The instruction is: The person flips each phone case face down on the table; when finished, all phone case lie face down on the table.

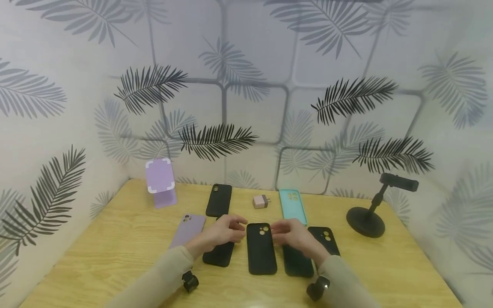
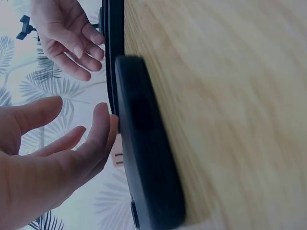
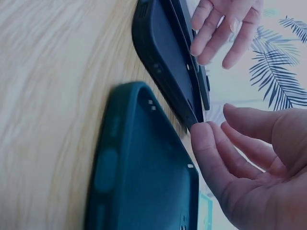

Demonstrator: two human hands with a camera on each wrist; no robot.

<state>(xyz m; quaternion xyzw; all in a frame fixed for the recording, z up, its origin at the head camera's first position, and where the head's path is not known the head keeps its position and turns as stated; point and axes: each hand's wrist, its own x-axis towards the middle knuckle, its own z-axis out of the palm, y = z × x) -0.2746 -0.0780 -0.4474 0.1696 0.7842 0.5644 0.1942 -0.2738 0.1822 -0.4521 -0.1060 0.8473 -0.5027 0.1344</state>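
Observation:
A black phone case [image 1: 262,252] lies on the table between my two hands, its camera cutouts at the far end. My left hand [image 1: 223,231] is over another black phone case [image 1: 218,255] and hides its upper part. Its fingers are loosely bent, with nothing between them, and point at the middle case's left edge. On the other side, my right hand [image 1: 292,234] covers the top of a dark green phone case [image 1: 298,263]. Its fingertips [image 3: 204,136] are right by the middle case's far corner in the right wrist view, and nothing is held.
Around them lie a purple case [image 1: 188,231], a black case [image 1: 219,200], a turquoise case [image 1: 292,206] and a black case [image 1: 326,240]. A pink charger plug [image 1: 261,201] sits behind. A purple stand [image 1: 161,179] and a black phone holder [image 1: 366,221] flank the table [image 1: 111,239].

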